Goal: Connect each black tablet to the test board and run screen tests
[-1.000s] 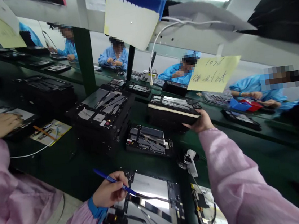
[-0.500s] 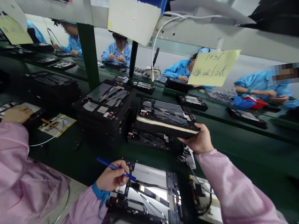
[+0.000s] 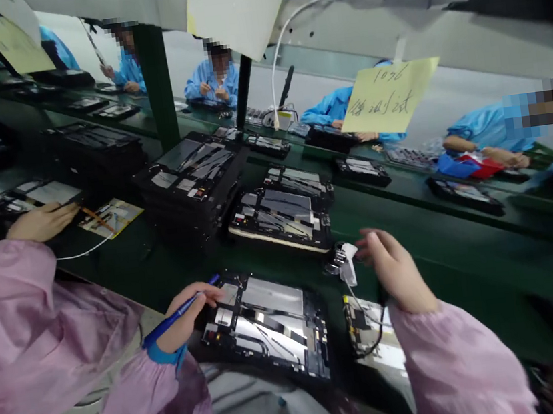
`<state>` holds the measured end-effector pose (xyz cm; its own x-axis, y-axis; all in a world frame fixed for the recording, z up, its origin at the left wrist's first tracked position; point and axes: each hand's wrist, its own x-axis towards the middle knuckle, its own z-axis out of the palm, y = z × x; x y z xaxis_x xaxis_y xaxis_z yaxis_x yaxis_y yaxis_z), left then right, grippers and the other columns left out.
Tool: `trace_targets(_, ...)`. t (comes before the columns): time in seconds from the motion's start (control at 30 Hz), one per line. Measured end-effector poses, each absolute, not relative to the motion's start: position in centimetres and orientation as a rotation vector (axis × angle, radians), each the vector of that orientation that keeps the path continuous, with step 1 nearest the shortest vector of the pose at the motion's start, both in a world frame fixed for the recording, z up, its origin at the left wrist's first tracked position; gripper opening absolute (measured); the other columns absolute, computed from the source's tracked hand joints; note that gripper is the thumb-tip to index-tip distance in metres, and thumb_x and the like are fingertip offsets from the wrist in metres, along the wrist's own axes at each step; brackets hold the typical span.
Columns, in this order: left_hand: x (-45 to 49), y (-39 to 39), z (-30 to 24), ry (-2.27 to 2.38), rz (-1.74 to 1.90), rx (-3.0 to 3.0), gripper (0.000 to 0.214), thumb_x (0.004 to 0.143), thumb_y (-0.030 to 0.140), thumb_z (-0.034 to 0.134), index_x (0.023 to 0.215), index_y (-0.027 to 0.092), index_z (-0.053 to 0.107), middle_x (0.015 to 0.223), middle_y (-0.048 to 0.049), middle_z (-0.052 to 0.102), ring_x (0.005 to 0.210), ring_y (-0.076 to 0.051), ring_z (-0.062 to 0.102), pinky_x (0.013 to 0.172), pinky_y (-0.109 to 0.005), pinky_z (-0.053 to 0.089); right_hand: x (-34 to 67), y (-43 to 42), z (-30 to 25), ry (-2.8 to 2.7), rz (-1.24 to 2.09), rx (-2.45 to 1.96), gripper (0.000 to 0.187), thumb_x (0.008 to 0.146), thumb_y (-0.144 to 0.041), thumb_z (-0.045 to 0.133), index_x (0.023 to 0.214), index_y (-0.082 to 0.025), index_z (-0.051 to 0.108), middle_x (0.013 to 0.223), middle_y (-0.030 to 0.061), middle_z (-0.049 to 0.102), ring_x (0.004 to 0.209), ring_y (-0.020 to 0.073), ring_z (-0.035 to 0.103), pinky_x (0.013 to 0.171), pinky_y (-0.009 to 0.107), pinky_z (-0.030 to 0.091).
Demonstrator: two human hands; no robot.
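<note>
A: Head view: hand states?

B: Left hand (image 3: 191, 311), partly curled, holds a blue pen (image 3: 174, 317) at the left edge of the near opened tablet (image 3: 268, 329); right hand (image 3: 395, 263), half open, appears empty.

A: Progress and condition?

B: Completed steps cannot be determined; the tablet appears unfinished, uncovered, silver panels (image 3: 273, 296) exposed within a black frame (image 3: 318, 339).

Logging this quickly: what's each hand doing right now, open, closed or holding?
Left hand: holding a blue pen.
Right hand: open, fingers loosely curled, nothing visible held.

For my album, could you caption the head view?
Left hand with a pen at a device; right hand, empty, near a white tag.
</note>
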<state>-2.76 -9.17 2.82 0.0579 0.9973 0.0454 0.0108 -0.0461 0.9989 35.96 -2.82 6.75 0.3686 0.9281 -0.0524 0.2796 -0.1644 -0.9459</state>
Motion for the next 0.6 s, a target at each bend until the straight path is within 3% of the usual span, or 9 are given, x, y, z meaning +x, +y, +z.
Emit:
trace_targets(0.1, -3.3, -9.7, 2.9, 1.516, 1.170, 1.351, 0.026, 0.079, 0.040, 0.068, 0.094, 0.018, 0.070, 0.104, -0.0091, 0.071, 0.102, -0.024, 0.063, 0.091, -0.030, 0.045, 35.2, -8.6, 5.6, -1.517, 0.820, -1.945, 0.037, 0.070, -0.062, 0.066, 0.072, -0.025, 0.067, 0.070, 0.0054, 0.067, 0.068, 0.0238, 0.061, 0.065, 0.036, 0.045)
trace_targets(0.17, -2.9, -9.7, 2.6, 1.589, 1.104, 1.383, 0.022, 0.074, 0.036, 0.071, 0.087, 0.020, 0.068, 0.099, -0.0074, 0.071, 0.101, -0.024, 0.062, 0.091, -0.029, 0.044, 33.3, -11.6, 4.0, -1.714, 0.827, -1.932, 0.038, 0.072, -0.063, 0.064, 0.058, -0.027, 0.062, 0.064, 0.0062, 0.063, 0.066, 0.0256, 0.060, 0.068, 0.039, 0.045)
trace_targets(0.23, -2.1, -9.7, 2.2, 1.582, 1.037, 1.422, 0.017, 0.072, 0.034, 0.072, 0.078, 0.021, 0.065, 0.088, -0.0051, 0.070, 0.089, -0.022, 0.063, 0.084, -0.027, 0.045, 31.2, -13.4, 2.3, -1.708, 0.794, -1.898, 0.037, 0.072, -0.061, 0.063, 0.057, -0.027, 0.060, 0.067, 0.0079, 0.063, 0.070, 0.0285, 0.061, 0.072, 0.043, 0.046)
trace_targets(0.33, -1.2, -9.8, 1.8, 1.570, 1.098, 1.365, 0.017, 0.072, 0.034, 0.072, 0.072, 0.022, 0.060, 0.081, -0.0023, 0.067, 0.079, -0.020, 0.060, 0.069, -0.025, 0.044, 28.9, -14.5, 0.3, -1.501, 0.874, -1.823, 0.031, 0.069, -0.057, 0.068, 0.079, -0.028, 0.067, 0.085, 0.0093, 0.069, 0.087, 0.0328, 0.064, 0.083, 0.048, 0.048)
trace_targets(0.47, -0.5, -10.3, 1.7, 1.544, 1.345, 1.208, 0.022, 0.079, 0.040, 0.067, 0.078, 0.022, 0.054, 0.102, -0.0049, 0.068, 0.091, -0.021, 0.060, 0.073, -0.025, 0.044, 27.9, -15.1, -0.1, -1.119, 0.994, -1.578, 0.067, 0.064, -0.048, 0.076, 0.124, -0.029, 0.055, 0.130, 0.0085, 0.060, 0.121, 0.0302, 0.055, 0.103, 0.048, 0.043)
trace_targets(0.53, 0.2, -10.5, 1.7, 1.420, 1.412, 1.169, 0.026, 0.081, 0.044, 0.064, 0.081, 0.022, 0.052, 0.113, -0.0072, 0.067, 0.099, -0.023, 0.061, 0.080, -0.028, 0.045, 28.5, -15.1, 0.9, -0.927, 0.997, -1.477, 0.074, 0.065, -0.044, 0.076, 0.132, -0.032, 0.047, 0.129, 0.0060, 0.061, 0.119, 0.0266, 0.057, 0.101, 0.044, 0.047)
trace_targets(0.6, 1.2, -10.5, 1.7, 1.174, 1.438, 1.152, 0.029, 0.083, 0.047, 0.062, 0.082, 0.021, 0.050, 0.120, -0.0095, 0.065, 0.110, -0.026, 0.059, 0.089, -0.033, 0.045, 30.3, -14.6, 2.6, -0.752, 1.007, -1.417, 0.071, 0.065, -0.040, 0.075, 0.131, -0.035, 0.048, 0.115, 0.0035, 0.067, 0.104, 0.0242, 0.065, 0.091, 0.041, 0.053)
